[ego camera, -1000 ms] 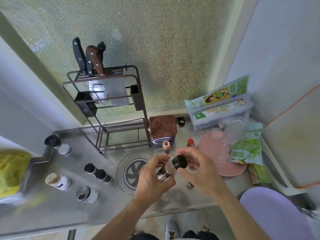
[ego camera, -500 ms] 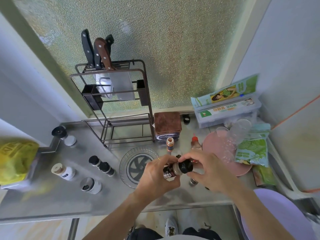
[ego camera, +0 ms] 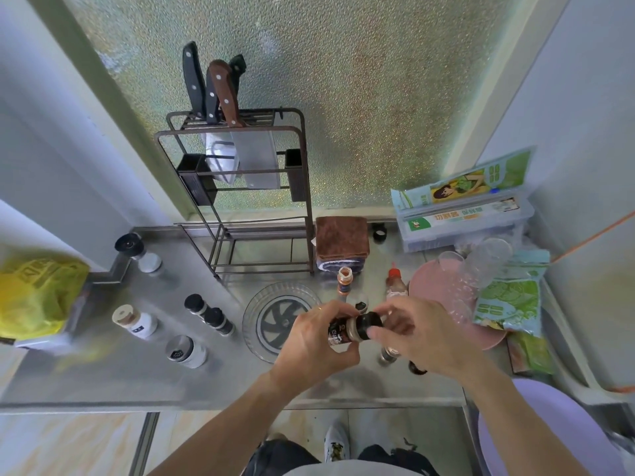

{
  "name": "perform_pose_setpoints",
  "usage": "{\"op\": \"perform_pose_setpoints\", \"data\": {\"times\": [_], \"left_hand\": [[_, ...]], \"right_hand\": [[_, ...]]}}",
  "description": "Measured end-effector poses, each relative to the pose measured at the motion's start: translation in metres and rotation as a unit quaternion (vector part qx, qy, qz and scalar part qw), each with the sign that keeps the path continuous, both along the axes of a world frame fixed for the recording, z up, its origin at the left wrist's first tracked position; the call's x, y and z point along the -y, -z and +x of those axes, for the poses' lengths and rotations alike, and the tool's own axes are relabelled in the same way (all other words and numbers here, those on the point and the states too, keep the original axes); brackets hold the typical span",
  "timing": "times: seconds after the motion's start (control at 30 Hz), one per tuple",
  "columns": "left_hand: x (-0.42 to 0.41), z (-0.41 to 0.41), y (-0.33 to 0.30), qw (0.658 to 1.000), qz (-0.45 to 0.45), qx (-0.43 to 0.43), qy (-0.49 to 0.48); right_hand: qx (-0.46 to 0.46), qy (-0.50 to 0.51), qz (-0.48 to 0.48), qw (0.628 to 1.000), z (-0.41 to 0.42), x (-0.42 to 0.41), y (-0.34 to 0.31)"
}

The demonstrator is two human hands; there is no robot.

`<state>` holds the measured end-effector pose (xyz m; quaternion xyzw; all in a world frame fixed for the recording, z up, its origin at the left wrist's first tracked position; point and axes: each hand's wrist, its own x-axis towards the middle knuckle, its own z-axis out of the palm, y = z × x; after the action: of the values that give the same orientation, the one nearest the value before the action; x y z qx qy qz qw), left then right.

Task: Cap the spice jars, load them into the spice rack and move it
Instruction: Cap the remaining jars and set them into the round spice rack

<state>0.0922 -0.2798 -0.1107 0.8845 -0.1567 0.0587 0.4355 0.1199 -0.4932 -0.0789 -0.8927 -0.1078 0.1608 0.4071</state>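
The spice jar (ego camera: 345, 333) had a black cap and dark label. The spice rack (ego camera: 240, 187) was dark brown. The folded cloth (ego camera: 342, 240) was brown, the plate (ego camera: 433, 290) pink, the bag (ego camera: 37, 293) yellow, the worktop (ego camera: 103, 372) grey steel.

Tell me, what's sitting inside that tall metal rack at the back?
Knives stand in the top of the rack, a cleaver blade hanging below. Its lower shelves hold no spice jars. The blade hides part of what is behind it.

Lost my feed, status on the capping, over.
Left hand grips jar. Right hand pinches black cap on its mouth. Rack holds no jars. Nothing in the way.
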Motion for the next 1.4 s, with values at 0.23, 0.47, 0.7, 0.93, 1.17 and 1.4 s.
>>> {"op": "perform_pose_setpoints", "data": {"times": [0.23, 0.47, 0.7, 0.93, 1.17, 1.4], "left_hand": [[-0.003, -0.004, 0.005, 1.000, 0.000, -0.011, -0.006], [-0.006, -0.009, 0.013, 1.000, -0.005, -0.027, -0.014], [-0.012, -0.016, 0.018, 0.999, -0.021, -0.031, -0.027], [-0.012, -0.022, 0.021, 0.999, -0.023, -0.022, -0.028], [-0.014, -0.028, 0.033, 0.997, -0.050, -0.057, -0.027], [-0.008, -0.021, 0.068, 0.995, 0.006, -0.089, -0.046]], "right_hand": [[-0.014, -0.026, -0.016, 0.999, -0.003, -0.005, -0.004], [-0.017, -0.026, -0.018, 0.999, -0.005, -0.009, -0.001], [-0.017, -0.037, -0.052, 0.998, -0.012, -0.018, 0.002], [-0.008, -0.039, -0.066, 0.997, -0.016, -0.024, 0.000], [0.036, 0.008, -0.056, 0.998, -0.025, -0.034, 0.014], [0.099, 0.082, -0.088, 0.988, -0.046, -0.068, 0.070]]}}
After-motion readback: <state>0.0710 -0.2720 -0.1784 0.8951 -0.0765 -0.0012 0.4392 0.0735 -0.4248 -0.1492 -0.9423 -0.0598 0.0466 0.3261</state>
